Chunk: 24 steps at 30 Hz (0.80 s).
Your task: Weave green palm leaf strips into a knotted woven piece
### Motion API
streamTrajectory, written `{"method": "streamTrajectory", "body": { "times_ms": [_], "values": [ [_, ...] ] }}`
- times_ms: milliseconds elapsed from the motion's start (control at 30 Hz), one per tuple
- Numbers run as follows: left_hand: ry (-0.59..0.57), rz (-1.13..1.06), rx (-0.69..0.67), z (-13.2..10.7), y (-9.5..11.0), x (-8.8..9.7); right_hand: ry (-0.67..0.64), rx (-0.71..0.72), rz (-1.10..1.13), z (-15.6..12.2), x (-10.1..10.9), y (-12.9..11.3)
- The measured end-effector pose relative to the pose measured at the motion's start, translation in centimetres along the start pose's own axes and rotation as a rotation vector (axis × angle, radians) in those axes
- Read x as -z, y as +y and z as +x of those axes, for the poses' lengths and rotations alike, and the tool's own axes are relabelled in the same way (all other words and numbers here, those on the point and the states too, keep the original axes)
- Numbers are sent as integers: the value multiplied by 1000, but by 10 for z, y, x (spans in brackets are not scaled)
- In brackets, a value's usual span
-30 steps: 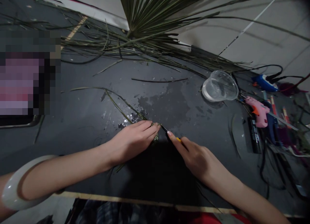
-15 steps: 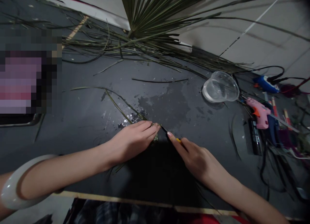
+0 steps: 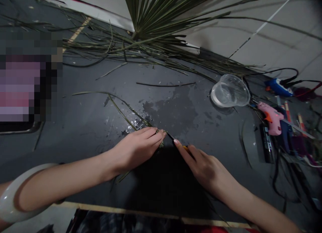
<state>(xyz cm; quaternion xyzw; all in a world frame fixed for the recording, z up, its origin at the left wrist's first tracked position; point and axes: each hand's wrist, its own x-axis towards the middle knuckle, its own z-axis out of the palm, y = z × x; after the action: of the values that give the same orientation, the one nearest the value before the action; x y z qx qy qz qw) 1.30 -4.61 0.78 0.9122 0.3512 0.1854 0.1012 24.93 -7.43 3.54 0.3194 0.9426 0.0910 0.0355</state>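
Observation:
My left hand (image 3: 137, 148) lies with fingers pressed together on a thin green leaf strip (image 3: 125, 116) that runs across the dark table (image 3: 83, 125). A white bangle (image 3: 15, 196) sits on that forearm. My right hand (image 3: 201, 162) grips a small yellow-handled knife (image 3: 179, 143); its dark blade tip meets the strip right at my left fingertips. A wet patch and shiny scraps (image 3: 137, 123) lie just beyond the hands.
A big fan palm leaf (image 3: 156, 14) and loose strips cover the far table. A clear plastic cup (image 3: 230, 90) lies on its side at right. Beyond it lie a pink glue gun (image 3: 271, 118), a blue one (image 3: 278, 87), cables and tools. A blurred block sits at left.
Both hands stay nearly still at the same spot; only the view has shifted a little.

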Motion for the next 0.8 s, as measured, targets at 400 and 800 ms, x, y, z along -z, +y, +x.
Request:
{"method": "streamTrajectory", "body": {
  "times_ms": [400,800],
  "values": [
    [-10,36,8,2,2,0,-8,-4,29,-3,-3,2],
    [-7,121,-75,0,0,-1,-165,-69,335,-3,5,17]
  ]
}}
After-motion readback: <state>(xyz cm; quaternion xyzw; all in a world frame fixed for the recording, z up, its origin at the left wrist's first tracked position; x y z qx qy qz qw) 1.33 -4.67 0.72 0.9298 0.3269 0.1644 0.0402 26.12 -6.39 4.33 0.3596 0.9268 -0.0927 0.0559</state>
